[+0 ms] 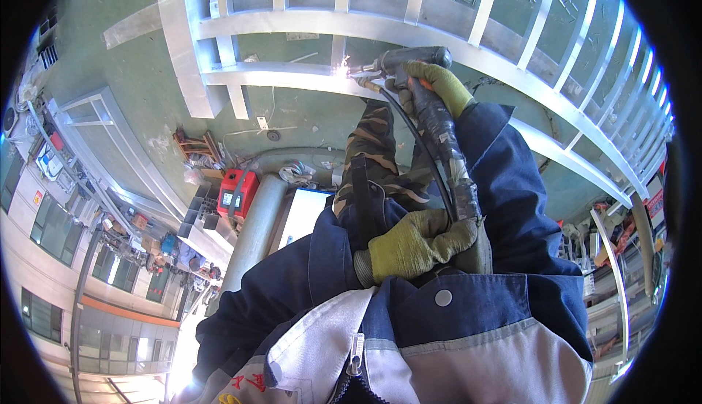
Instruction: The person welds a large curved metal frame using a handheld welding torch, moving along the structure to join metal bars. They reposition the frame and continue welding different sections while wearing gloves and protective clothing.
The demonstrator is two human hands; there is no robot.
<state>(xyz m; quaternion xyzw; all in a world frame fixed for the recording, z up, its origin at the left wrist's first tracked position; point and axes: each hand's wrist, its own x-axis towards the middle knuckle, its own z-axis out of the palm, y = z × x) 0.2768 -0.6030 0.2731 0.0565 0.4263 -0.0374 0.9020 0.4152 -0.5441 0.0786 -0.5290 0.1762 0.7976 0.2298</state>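
Observation:
My right hand (444,86), in a yellow-green glove, is closed around the grip of a welding torch (413,57). The torch's nozzle points left at the lower rail of a pale metal railing (292,77), where a bright spot with sparks (342,69) glows. From the grip a thick hose wrapped in dark tape (455,152) runs back toward my chest, a thin black cable alongside it. There my left hand (417,244), gloved alike, is wrapped around the hose. The railing's upper rail (314,21) and upright bars stretch beyond the torch and curve away to the right.
A red machine (238,193) stands on the green floor left of my legs, beside a grey cylinder (256,221). Metal frames (110,141) lie farther left. A small wooden piece (197,146) and loose cables are on the floor. Clutter lines the right side.

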